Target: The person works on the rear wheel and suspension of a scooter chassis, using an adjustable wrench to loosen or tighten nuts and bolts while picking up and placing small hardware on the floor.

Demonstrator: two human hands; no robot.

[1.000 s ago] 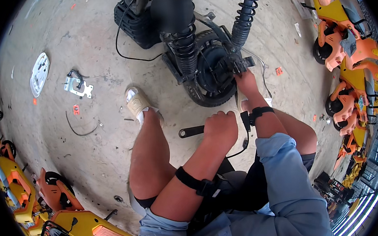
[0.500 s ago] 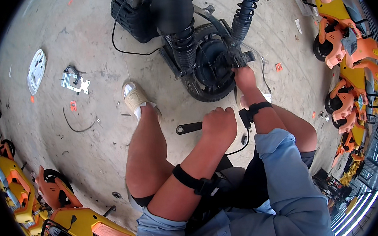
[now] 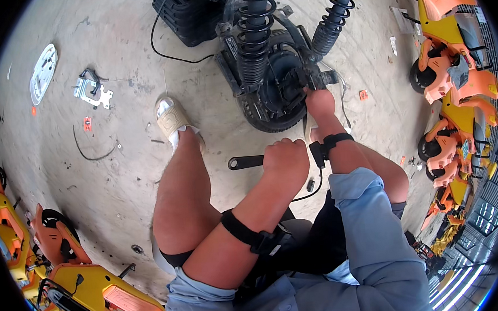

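Note:
My left hand point(image 3: 287, 161) is closed around a black wrench point(image 3: 245, 162), whose ring end sticks out to the left above the floor. Beyond it, my right hand point(image 3: 320, 103) reaches to the near right side of a scooter wheel point(image 3: 278, 121), by the axle end. Its fingers are curled against the dark parts at the hub point(image 3: 281, 84), and what they grip is hidden. Two black shock absorbers, a left one point(image 3: 254, 39) and a right one point(image 3: 336, 16), rise from beside the wheel.
A ribbed black housing point(image 3: 190, 15) with a cable point(image 3: 176, 58) stands at the far left of the wheel. A white oval cover point(image 3: 43, 74), a metal bracket point(image 3: 91, 92) and a thin black hose point(image 3: 94, 159) lie on the floor. Yellow-orange scooters point(image 3: 448, 32) line both sides.
The view has shifted slightly, so the floor things and scooters sit a little differently in it. Both hands keep much the same places, the left still on the wrench, the right at the hub.

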